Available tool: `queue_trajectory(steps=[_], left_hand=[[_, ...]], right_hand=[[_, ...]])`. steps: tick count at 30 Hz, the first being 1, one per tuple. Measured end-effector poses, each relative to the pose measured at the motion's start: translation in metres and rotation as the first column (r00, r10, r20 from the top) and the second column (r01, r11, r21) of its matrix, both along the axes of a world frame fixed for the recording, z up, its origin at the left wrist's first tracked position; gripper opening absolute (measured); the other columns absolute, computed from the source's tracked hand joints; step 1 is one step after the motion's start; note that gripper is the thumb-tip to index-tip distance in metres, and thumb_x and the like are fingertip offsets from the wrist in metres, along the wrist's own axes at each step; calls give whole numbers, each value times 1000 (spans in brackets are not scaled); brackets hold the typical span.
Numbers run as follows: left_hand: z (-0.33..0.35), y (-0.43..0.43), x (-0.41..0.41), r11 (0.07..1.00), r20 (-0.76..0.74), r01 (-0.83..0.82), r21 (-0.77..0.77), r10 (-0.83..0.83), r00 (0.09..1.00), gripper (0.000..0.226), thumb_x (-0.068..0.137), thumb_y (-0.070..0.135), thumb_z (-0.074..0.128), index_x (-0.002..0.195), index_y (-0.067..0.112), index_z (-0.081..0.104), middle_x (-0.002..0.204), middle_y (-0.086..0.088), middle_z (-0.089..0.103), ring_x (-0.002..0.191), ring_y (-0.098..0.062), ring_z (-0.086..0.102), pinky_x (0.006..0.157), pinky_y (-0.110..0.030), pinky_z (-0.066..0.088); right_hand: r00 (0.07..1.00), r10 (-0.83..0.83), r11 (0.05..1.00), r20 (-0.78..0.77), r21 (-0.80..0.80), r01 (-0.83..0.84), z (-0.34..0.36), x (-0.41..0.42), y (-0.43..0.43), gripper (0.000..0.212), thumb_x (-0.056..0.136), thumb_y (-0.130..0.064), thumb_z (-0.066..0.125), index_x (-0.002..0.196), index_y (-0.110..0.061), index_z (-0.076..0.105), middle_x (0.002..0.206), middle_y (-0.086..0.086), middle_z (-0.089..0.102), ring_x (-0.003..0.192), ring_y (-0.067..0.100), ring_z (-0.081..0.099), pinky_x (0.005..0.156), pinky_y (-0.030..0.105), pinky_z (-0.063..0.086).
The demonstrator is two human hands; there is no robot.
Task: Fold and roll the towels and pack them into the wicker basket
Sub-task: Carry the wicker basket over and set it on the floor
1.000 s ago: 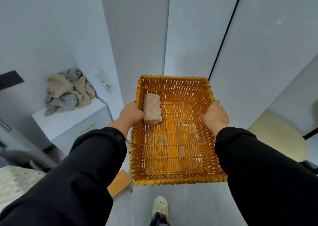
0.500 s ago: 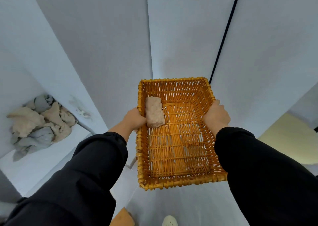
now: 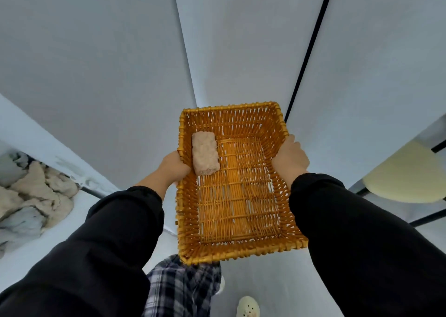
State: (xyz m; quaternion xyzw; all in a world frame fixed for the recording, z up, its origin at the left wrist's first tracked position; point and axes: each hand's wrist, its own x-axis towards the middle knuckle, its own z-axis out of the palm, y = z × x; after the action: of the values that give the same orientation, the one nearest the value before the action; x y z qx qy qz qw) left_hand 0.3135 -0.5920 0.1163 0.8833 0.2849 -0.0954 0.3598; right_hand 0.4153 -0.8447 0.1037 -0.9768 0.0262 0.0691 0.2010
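One rolled towel [image 3: 205,154] is lying in the far-left corner of the basket [image 3: 241,254]; left hand [image 3: 175,169] and right hand [image 3: 290,161] are clamping its side rims.

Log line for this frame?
basket: held, one rolled towel inside | left hand: grips left rim | right hand: grips right rim | towel pile: loose, at left

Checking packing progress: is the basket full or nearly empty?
Nearly empty: one rolled towel lies in the basket, its woven floor mostly bare.
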Motion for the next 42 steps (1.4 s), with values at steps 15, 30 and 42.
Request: queue_trajectory(steps=[15,30,42], left_hand=[[-176,103,86,957,-139,251,-149,-271,952,15,83,-2,51,94,5,59,92,-19,63,84,-36,63,69,-42,57],[-535,119,77,937,-106,339,-87,-347,932,16,81,5,51,69,15,48,79,-8,59,70,-25,56,59,-27,45],[-719,141,91,929,-194,362,79,-342,919,30,75,34,45,98,17,55,88,-3,63,74,-22,60,68,-41,58]], right_hand=[[947,-315,947,-61,-75,311,-154,-7,83,40,88,-17,57,122,-9,36,115,15,51,98,36,59,70,38,40],[906,-393,919,-154,-25,394,-494,-44,98,41,85,-9,58,120,-7,38,117,18,52,101,39,58,84,47,49],[902,-394,919,-177,-53,391,-651,-41,110,48,83,-13,64,122,-9,35,115,14,51,97,36,59,78,45,50]])
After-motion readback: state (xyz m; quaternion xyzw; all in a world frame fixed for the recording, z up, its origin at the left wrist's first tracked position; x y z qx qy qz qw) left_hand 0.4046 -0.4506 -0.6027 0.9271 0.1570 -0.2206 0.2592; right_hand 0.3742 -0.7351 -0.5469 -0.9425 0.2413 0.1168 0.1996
